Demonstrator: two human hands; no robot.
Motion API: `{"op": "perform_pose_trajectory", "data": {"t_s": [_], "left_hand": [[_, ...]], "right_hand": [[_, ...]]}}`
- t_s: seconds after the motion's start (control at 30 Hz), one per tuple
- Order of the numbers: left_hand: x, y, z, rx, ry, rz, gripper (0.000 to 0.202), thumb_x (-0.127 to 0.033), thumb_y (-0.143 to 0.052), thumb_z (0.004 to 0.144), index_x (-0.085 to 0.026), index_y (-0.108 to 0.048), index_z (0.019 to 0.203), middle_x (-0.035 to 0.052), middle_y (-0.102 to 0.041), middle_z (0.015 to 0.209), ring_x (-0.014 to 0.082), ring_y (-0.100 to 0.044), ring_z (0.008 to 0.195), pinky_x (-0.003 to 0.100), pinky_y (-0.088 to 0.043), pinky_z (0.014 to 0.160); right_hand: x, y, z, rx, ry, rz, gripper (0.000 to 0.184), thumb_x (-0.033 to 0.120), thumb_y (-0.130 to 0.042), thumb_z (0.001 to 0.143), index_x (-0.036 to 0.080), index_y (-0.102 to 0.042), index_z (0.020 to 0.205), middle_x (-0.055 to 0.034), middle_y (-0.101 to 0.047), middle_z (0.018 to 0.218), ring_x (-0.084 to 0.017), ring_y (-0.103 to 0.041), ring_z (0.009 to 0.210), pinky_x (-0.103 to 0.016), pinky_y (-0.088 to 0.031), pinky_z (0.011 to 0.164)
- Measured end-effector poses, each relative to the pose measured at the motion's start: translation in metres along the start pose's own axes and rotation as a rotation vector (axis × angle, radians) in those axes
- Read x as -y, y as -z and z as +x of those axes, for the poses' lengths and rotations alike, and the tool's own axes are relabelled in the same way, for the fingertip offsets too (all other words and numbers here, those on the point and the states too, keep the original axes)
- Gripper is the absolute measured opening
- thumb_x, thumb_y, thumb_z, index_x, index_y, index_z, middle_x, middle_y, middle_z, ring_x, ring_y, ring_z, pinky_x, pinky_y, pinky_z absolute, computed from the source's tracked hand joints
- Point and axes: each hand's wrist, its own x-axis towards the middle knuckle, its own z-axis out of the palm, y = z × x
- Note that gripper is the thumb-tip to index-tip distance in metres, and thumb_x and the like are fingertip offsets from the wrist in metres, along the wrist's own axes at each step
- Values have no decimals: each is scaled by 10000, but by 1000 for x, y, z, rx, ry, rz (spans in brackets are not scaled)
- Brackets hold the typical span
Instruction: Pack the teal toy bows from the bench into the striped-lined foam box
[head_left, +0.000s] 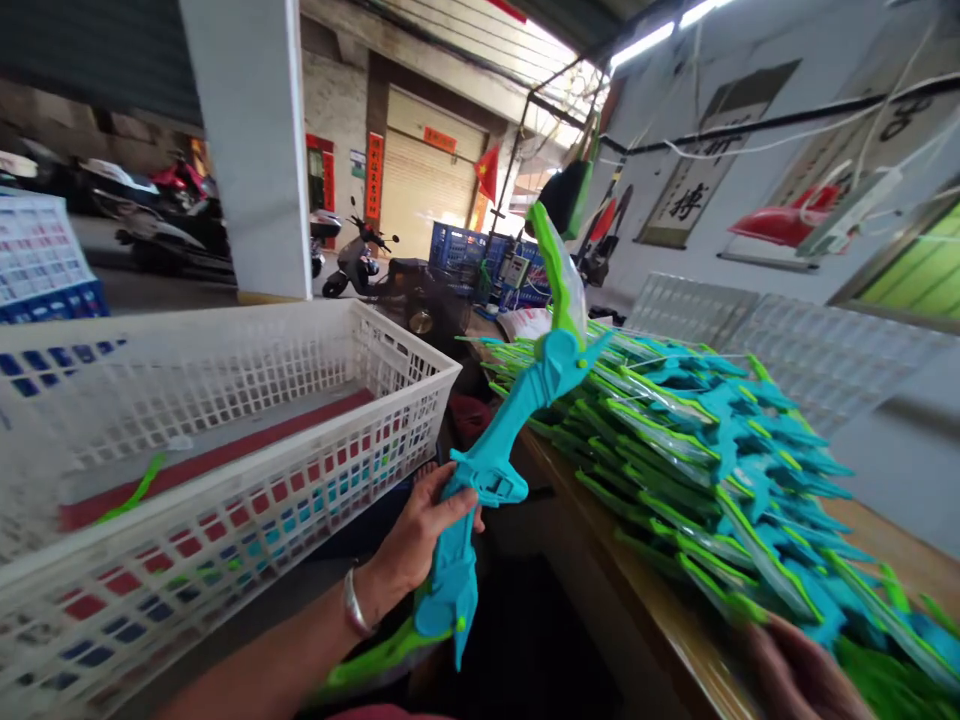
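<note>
Left hand [420,535]: fingers clamped on toy bow [495,470], centre frame | right hand [795,670]: lower right, on bow pile [720,470] at table edge [600,560], finger state unclear | basket [225,440]: left, open gap between.

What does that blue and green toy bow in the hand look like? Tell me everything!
The turquoise and lime-green plastic toy bow has a chunky blue middle grip with jagged, wing-like edges and thin green limbs at both ends. The upper limb looks wrapped in clear film. It stands nearly upright, leaning right, between the white plastic lattice basket and the pile of matching bows. The left hand, wearing a silver bangle, grips its blue handle; nothing else clearly touches it.
</note>
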Motion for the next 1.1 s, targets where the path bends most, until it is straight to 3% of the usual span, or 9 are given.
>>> {"op": "perform_pose_trajectory", "data": {"t_s": [0.07,0.2,0.33,0.47,0.67,0.77,0.83,0.93,1.1], "left_hand": [[4,-4,4,-31,2,44,391,-553,-767,827,-179,-671,886,34,-674,721,153,-595,663,238,-448,613],[15,-2,12,-152,29,53,418,-588,-761,841,-198,-683,971,37,-709,801,185,-649,765,262,-510,714],[22,12,20,-258,11,74,387,-572,-738,877,-224,-684,1036,29,-722,875,195,-659,812,291,-527,797],[21,26,26,-287,23,166,416,-605,-736,867,-239,-689,1060,36,-734,980,217,-667,869,315,-532,842],[30,41,30,-224,143,198,440,-578,-684,921,-259,-657,1222,52,-689,1258,240,-672,1017,335,-535,907],[35,40,31,-226,175,140,469,-595,-687,912,-258,-660,1237,45,-692,1240,240,-655,1065,334,-519,968],[35,39,32,-234,181,140,477,-608,-693,903,-256,-670,1223,37,-704,1185,235,-640,1074,320,-504,986],[35,37,30,-240,173,191,470,-616,-693,898,-244,-686,1186,34,-713,1130,228,-633,1044,301,-497,972],[35,36,26,-217,111,258,429,-555,-664,943,-247,-659,1242,26,-711,1158,212,-635,1045,288,-493,966]], "right_hand": [[28,-34,-24,107,-105,168,452,657,-826,724,289,-779,982,-88,-762,951,-303,-740,836,-388,-638,690],[97,-115,-39,423,-187,659,466,463,-849,807,258,-743,1212,-56,-749,932,-210,-722,756,-344,-629,731],[130,-161,-31,580,-221,890,415,376,-841,845,301,-741,1240,-23,-724,890,-157,-694,722,-282,-598,705],[135,-179,-25,679,-214,894,287,364,-800,888,293,-779,1165,-29,-721,914,-147,-679,752,-263,-587,726],[141,-191,-13,703,179,688,288,253,-621,1012,352,-744,1252,-38,-647,1087,-131,-647,919,-197,-544,744],[142,-197,-9,688,279,612,360,192,-626,1007,366,-678,1318,-19,-668,1077,-132,-664,951,-210,-553,802],[143,-200,-8,672,318,587,313,168,-655,989,338,-683,1250,-10,-684,1058,-136,-680,946,-219,-561,820],[149,-204,-7,650,405,542,186,152,-649,985,276,-725,1100,-31,-681,1050,-143,-692,921,-211,-573,767],[157,-206,-10,599,532,444,185,127,-616,998,233,-738,1091,-46,-643,976,-117,-675,809,-185,-565,663]]}}
